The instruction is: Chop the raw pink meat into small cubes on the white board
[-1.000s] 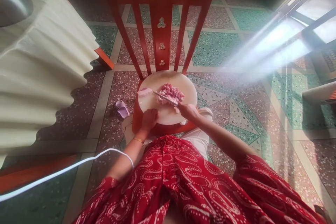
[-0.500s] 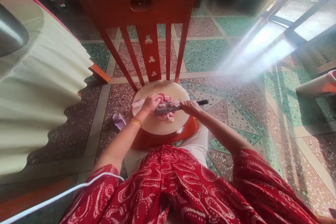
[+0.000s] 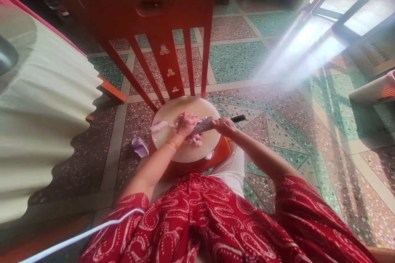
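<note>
Meat (image 3: 194, 139), mostly hidden beneath left hand (image 3: 186, 124); right hand (image 3: 224, 126) apparently clasps knife (image 3: 206, 124).

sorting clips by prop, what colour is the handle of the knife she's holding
Black; the knife handle sticks out past the right hand in the head view.

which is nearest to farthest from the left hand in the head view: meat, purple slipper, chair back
1. meat: under the left hand, touching it, on the board.
2. purple slipper: on the floor, left of the board.
3. chair back: beyond the board, top of view.
</note>
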`<move>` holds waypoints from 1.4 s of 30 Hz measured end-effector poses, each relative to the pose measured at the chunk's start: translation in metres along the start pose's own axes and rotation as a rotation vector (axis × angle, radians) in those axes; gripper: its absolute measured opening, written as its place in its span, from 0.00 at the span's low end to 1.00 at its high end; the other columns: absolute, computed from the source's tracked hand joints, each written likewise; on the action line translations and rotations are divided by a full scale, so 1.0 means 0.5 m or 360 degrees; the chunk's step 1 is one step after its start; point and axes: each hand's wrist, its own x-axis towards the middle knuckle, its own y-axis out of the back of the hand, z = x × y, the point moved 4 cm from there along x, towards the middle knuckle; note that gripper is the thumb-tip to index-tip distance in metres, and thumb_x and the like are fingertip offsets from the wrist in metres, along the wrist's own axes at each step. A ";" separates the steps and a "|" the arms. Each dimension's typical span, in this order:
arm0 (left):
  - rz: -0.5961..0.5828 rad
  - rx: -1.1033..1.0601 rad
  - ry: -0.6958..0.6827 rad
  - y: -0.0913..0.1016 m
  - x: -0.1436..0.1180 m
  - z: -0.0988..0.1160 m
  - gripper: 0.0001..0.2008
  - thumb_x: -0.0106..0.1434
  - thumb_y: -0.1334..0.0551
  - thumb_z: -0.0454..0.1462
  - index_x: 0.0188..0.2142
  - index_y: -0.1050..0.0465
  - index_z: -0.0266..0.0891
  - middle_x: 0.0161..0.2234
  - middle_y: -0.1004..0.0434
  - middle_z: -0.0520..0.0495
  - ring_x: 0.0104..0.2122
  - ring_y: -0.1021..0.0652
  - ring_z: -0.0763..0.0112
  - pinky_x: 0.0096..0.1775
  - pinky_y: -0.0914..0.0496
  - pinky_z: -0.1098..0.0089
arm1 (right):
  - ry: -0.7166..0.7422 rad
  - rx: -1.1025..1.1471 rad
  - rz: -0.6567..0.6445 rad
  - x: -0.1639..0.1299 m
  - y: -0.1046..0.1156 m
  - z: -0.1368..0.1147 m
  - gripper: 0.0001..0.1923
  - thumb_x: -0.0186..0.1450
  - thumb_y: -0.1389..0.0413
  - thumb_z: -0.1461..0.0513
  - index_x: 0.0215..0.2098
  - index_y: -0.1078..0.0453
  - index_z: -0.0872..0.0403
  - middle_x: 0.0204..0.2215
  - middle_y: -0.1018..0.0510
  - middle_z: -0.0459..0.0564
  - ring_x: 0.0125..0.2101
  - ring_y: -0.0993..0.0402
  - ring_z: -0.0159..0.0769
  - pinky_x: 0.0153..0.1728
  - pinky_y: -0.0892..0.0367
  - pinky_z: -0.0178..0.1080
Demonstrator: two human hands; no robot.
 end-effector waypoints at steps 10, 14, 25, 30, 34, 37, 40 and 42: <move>0.0091 0.0087 0.0204 0.046 -0.002 -0.046 0.11 0.62 0.45 0.39 0.40 0.25 0.42 0.38 0.30 0.42 0.38 0.31 0.63 0.42 0.38 0.62 | 0.0172 -0.0109 0.0083 -0.034 0.003 0.021 0.14 0.68 0.58 0.67 0.41 0.32 0.58 0.28 0.24 0.52 0.31 0.32 0.35 0.32 0.48 0.37; -0.0159 0.0015 -0.0139 0.038 0.010 0.014 0.10 0.63 0.45 0.41 0.38 0.26 0.45 0.42 0.31 0.46 0.41 0.31 0.64 0.46 0.39 0.62 | 0.0341 -0.0117 0.0205 0.014 0.006 -0.028 0.13 0.69 0.58 0.67 0.39 0.31 0.58 0.25 0.25 0.50 0.28 0.34 0.34 0.29 0.50 0.37; -0.0148 0.0082 0.0183 0.043 -0.019 -0.107 0.12 0.64 0.49 0.38 0.34 0.27 0.41 0.35 0.28 0.45 0.37 0.31 0.65 0.44 0.37 0.62 | 0.0359 -0.0070 0.0099 -0.030 0.009 -0.021 0.13 0.68 0.57 0.65 0.39 0.31 0.56 0.25 0.25 0.50 0.27 0.32 0.32 0.28 0.50 0.35; -0.0093 -0.0003 0.0484 0.077 -0.094 -0.219 0.13 0.65 0.50 0.34 0.41 0.29 0.36 0.39 0.27 0.43 0.42 0.30 0.67 0.49 0.38 0.66 | 0.0277 0.0201 -0.0310 -0.110 0.006 -0.050 0.12 0.67 0.54 0.59 0.43 0.30 0.48 0.30 0.22 0.47 0.27 0.30 0.31 0.24 0.50 0.33; -0.0383 0.0216 0.0638 0.077 -0.158 -0.259 0.18 0.58 0.41 0.37 0.49 0.31 0.37 0.44 0.30 0.40 0.46 0.31 0.58 0.52 0.39 0.60 | 0.0149 0.0207 -0.0446 -0.081 -0.008 -0.056 0.13 0.67 0.54 0.57 0.45 0.29 0.44 0.34 0.21 0.46 0.30 0.28 0.32 0.25 0.47 0.32; -0.0450 0.0346 0.0723 0.078 -0.168 -0.257 0.21 0.57 0.43 0.34 0.51 0.33 0.39 0.44 0.31 0.39 0.47 0.31 0.56 0.51 0.39 0.58 | -0.0002 0.0112 -0.0425 -0.012 -0.010 -0.039 0.15 0.68 0.56 0.56 0.47 0.30 0.44 0.36 0.22 0.47 0.32 0.27 0.35 0.27 0.45 0.32; -0.0489 0.0366 0.0810 0.079 -0.158 -0.251 0.20 0.56 0.44 0.32 0.49 0.31 0.38 0.43 0.32 0.38 0.47 0.31 0.55 0.50 0.39 0.58 | -0.0109 0.0101 -0.0368 0.037 0.005 -0.019 0.15 0.67 0.55 0.56 0.45 0.29 0.44 0.36 0.22 0.47 0.33 0.28 0.35 0.28 0.46 0.32; -0.0475 0.0339 0.0865 0.082 -0.150 -0.251 0.18 0.54 0.43 0.31 0.45 0.29 0.37 0.43 0.32 0.37 0.47 0.31 0.54 0.50 0.39 0.58 | -0.0160 0.0166 -0.0340 0.040 0.018 -0.012 0.15 0.66 0.55 0.55 0.42 0.28 0.46 0.34 0.22 0.47 0.31 0.29 0.34 0.27 0.47 0.32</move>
